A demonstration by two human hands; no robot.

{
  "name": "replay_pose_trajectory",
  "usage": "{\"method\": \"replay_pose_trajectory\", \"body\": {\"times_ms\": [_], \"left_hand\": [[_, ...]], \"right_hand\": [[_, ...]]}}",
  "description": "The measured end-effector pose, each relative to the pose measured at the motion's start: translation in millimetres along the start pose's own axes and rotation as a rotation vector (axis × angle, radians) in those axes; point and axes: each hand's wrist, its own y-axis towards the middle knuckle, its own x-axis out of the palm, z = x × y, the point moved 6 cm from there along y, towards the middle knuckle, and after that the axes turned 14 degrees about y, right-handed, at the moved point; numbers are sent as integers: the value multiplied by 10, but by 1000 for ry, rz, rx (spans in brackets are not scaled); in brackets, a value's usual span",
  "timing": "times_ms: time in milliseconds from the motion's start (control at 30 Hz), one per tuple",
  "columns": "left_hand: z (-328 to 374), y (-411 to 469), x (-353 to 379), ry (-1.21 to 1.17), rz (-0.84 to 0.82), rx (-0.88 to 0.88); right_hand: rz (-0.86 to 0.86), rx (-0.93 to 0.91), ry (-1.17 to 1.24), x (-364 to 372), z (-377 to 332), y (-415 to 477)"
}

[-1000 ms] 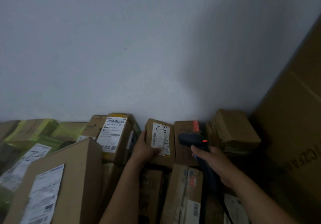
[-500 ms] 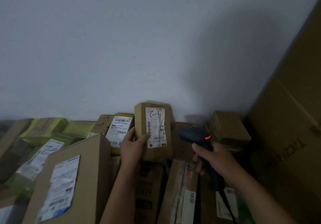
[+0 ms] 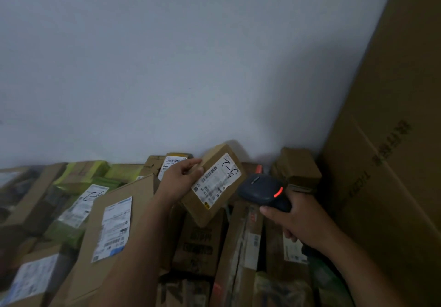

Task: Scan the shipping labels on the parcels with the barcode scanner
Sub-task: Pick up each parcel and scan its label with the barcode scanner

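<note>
"Gripping anything, the left hand?" asks one.

"Yes," says the other. "The left hand (image 3: 185, 173) pinches a small brown parcel (image 3: 202, 211) by its upper left edge, thumb on the labelled face, the other fingers round the side. The parcel is raised above the heap (image 3: 198, 242) and tilted, one corner up toward the wall (image 3: 191, 56)."

"And the label?"

"The white shipping label (image 3: 217, 179) faces the camera, with barcodes along it and '5-2' handwritten in black at its upper end."

"The right hand?"

"The right hand (image 3: 296, 218) is curled round the handle of a dark barcode scanner (image 3: 260, 188), forefinger stretched forward under the head. A red light (image 3: 278, 191) glows on the head. The head sits just beside the parcel's lower right edge; whether they touch I cannot tell."

"What lies round them?"

"The heap is cardboard parcels, packed edge to edge beneath both arms. Left of the left forearm a larger box (image 3: 140, 194) leans, with a white label (image 3: 114, 228) on its face. Beyond it lie yellow-green packets (image 3: 95, 168), one of them under a second label (image 3: 91, 195) with handwriting. Behind the scanner a small brown box (image 3: 298, 166) rests against the pale wall. At the far right a tall carton (image 3: 393, 139) stands, with printed letters down its side too blurred to read."
</note>
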Motion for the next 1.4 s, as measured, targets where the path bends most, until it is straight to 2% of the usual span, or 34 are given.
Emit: {"method": "replay_pose_trajectory", "body": {"times_ms": [167,300,700,800,967,1067,1233,1400], "left_hand": [[53,-45,-10,45,-48,3],[61,-64,5,73,-30,8],[9,-17,57,122,-11,21],[-43,16,89,110,1,17],[-178,87,132,-41,202,-93],[-268,174,300,-134,258,-177],[-442,339,644,-136,251,-219],[-595,498,861,46,175,-181]], "right_hand": [[-19,17,-7,6,-89,-82],[-44,67,-18,28,-95,-105],[-85,65,-22,75,-95,-53],[-49,32,3,37,-49,-8],[83,28,113,-105,78,166],[151,76,176,-174,212,336],[189,131,262,-192,481,592],[184,161,262,-200,708,729]]}}
